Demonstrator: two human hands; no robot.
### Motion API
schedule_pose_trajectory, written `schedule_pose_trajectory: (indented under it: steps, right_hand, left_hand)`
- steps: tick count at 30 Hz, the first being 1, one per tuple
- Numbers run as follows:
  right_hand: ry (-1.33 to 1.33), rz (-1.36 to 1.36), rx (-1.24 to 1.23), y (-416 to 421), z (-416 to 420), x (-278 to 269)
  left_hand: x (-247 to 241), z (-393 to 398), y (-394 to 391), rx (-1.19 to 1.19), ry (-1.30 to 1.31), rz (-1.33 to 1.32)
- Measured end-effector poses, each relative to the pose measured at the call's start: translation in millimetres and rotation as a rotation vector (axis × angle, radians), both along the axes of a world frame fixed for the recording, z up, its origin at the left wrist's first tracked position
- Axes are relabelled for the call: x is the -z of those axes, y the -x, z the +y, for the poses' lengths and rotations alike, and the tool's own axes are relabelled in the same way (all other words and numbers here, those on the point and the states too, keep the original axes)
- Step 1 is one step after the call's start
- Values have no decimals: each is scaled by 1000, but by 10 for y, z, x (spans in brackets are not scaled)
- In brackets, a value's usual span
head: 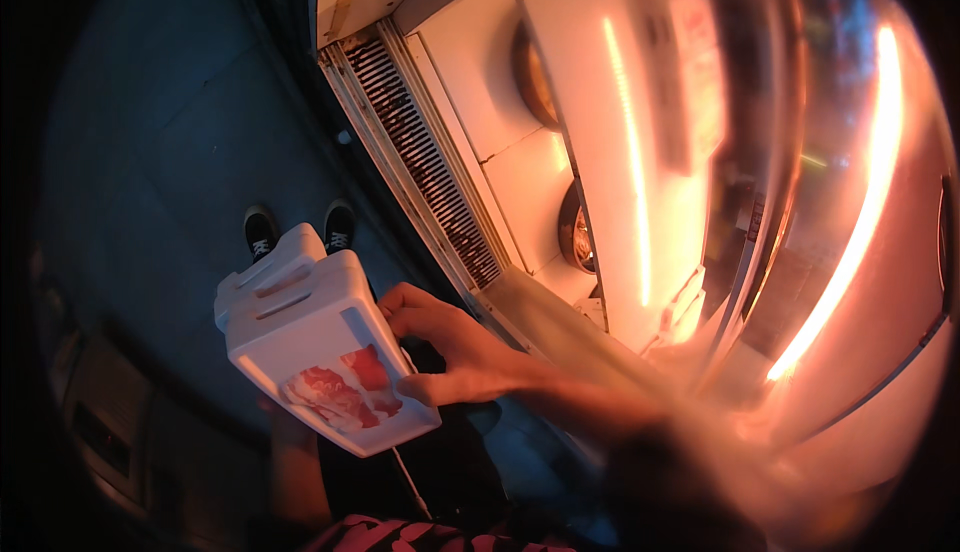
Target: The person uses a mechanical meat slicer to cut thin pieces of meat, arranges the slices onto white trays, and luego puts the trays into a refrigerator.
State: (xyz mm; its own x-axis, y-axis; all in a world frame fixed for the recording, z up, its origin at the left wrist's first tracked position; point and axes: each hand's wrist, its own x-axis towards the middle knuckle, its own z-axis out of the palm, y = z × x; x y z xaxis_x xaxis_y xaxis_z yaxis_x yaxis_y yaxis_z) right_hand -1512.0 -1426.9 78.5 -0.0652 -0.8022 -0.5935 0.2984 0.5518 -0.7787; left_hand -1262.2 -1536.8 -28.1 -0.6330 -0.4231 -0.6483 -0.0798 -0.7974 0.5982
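Observation:
Two white plastic trays [307,319], one against the other, are held tilted in front of my body. On the upper one lie red and white slices [352,391] that look like raw meat. My right hand [439,349] grips the upper tray's right edge, thumb on the near side and fingers curled at the far side. My left forearm [296,469] reaches up beneath the trays and appears to support them from below; most of that hand is hidden.
At the right stands a brightly lit display cabinet with a slotted air grille [427,154] along its front. Inside are a round dark-rimmed bowl [577,228] and another round vessel [534,76], partly hidden by a shelf [600,177]. Below is a dark floor [165,154].

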Motion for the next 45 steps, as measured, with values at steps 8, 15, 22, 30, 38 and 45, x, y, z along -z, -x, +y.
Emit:
schedule_pose_trajectory:
  steps: [8,15,22,30,38,45]
  right_hand:
    - [8,-309,523,-5,440,74]
    - [-161,-114,1039,796,1500,-12]
    - [-85,232,1521,846,2773,-55]
    - [-298,502,1863,2348,3853,529]
    - [-82,531,1516,3137,3916,475]
    - [-542,1439,1911,2044,2462,330]
  left_hand:
    - [55,23,298,-64,-113,160]
    - [328,-383,-101,-75,-108,36]
    - [247,-382,-183,-49,-47,-183]
    - [245,-352,-22,79,-54,-136]
    - [297,-262,235,235,-140,11]
    - [70,-122,588,306,-111,63]
